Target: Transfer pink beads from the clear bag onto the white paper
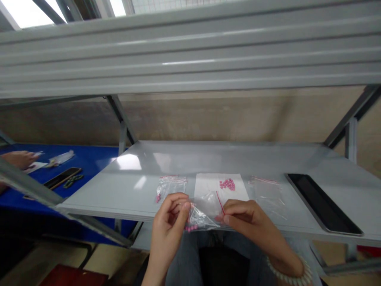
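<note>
Both hands, left (171,214) & right (244,216), pinched on small zip bag (202,216) at table (125,190) edge w/ few pink beads inside; bead pile (227,184) on paper (208,186) still unbagged, so partway.

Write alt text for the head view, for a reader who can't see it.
Two bare hands, left hand and right hand, hold a small clear zip bag of pink beads at the front edge of a grey table. Behind it lie a white paper sheet with a pile of pink beads, more clear zip bags, and a black tablet on the right.
</note>
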The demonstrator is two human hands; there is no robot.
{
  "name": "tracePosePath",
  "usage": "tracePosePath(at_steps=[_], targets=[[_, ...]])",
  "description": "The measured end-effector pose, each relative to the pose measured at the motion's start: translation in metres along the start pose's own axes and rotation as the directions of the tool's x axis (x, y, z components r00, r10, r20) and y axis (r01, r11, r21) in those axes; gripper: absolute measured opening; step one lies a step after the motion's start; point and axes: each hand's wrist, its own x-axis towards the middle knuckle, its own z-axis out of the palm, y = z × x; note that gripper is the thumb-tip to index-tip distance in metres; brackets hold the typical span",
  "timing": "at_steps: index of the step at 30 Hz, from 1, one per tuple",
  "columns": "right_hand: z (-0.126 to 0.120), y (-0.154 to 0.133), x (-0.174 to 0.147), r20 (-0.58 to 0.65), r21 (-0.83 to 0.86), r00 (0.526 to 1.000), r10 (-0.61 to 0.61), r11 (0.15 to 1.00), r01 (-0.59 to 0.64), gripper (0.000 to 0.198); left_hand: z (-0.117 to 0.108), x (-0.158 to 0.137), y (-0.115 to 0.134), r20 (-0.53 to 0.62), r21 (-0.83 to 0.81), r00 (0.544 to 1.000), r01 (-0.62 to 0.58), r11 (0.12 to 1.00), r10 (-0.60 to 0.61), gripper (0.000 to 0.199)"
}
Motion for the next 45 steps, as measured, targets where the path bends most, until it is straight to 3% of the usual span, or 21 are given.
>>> tracePosePath(at_steps=[3,5,7,10,12,16,20,23,27,30,33,37,41,43,44,45], targets=[[0.0,0.002,-0.006,0.057,0.142,0.995,0.084,0.986,-0.091,0.021,0.004,-0.002,-0.004,-0.022,-0.06,0.993,0.111,0.992,-0.112,0.028],[0.002,0.005,-0.009,0.087,0.271,0.983,0.159,0.946,-0.177,0.021,0.006,-0.003,-0.006,-0.034,-0.034,0.993,0.113,0.993,-0.114,0.03],[0.005,0.007,-0.011,0.126,0.374,0.968,0.219,0.893,-0.251,0.028,0.007,-0.005,-0.005,-0.091,0.059,0.996,0.009,0.998,-0.003,0.027],[0.009,0.008,-0.013,0.168,0.439,0.952,0.254,0.846,-0.303,0.032,0.009,-0.01,0.001,-0.16,0.236,0.958,-0.195,0.952,0.236,0.018],[0.012,0.007,-0.014,0.192,0.476,0.95,0.248,0.822,-0.311,0.033,0.013,-0.016,0.009,-0.093,0.25,0.957,-0.245,0.937,0.276,0.015],[0.016,0.003,-0.011,0.215,0.533,0.947,0.237,0.784,-0.317,0.035,0.026,-0.024,0.03,0.203,0.13,0.96,-0.223,0.966,0.194,0.005],[0.02,0.0,-0.008,0.191,0.454,0.955,0.228,0.842,-0.292,0.04,0.036,-0.022,0.038,0.367,0.153,0.927,-0.14,0.978,0.075,0.022],[0.021,0.0,-0.007,0.185,0.389,0.967,0.174,0.891,-0.235,0.042,0.037,-0.019,0.037,0.409,0.194,0.912,-0.093,0.977,0.005,0.03],[0.018,-0.001,-0.008,0.206,0.427,0.965,0.162,0.872,-0.238,0.039,0.034,-0.019,0.038,0.453,0.196,0.892,-0.078,0.978,-0.019,0.036],[0.019,-0.004,-0.007,0.131,0.327,0.974,0.187,0.919,-0.22,0.04,0.034,-0.019,0.038,0.42,0.211,0.907,-0.138,0.968,0.038,0.034],[0.024,-0.009,-0.009,-0.03,0.064,0.99,0.14,0.988,-0.138,0.039,0.037,-0.021,0.036,0.305,0.306,0.943,-0.228,0.924,0.132,0.028],[0.029,-0.012,-0.013,-0.187,-0.194,0.981,0.059,0.976,-0.096,0.032,0.039,-0.024,0.03,0.206,0.397,0.944,-0.322,0.86,0.258,0.023],[0.027,-0.014,-0.016,-0.267,-0.277,0.963,0.039,0.954,-0.116,0.03,0.033,-0.022,0.027,0.059,0.417,0.941,-0.327,0.848,0.334,0.029],[0.026,-0.015,-0.016,-0.236,-0.266,0.97,0.057,0.957,-0.121,0.03,0.028,-0.021,0.027,0.112,0.317,0.93,-0.368,0.874,0.35,0.024],[0.025,-0.015,-0.017,-0.206,-0.251,0.976,0.075,0.959,-0.127,0.029,0.025,-0.02,0.026,0.181,0.254,0.917,-0.393,0.884,0.356,0.013],[0.025,-0.014,-0.017,-0.171,-0.239,0.98,0.097,0.961,-0.137,0.027,0.023,-0.019,0.025,0.271,0.198,0.895,-0.412,0.889,0.355,0.019]])
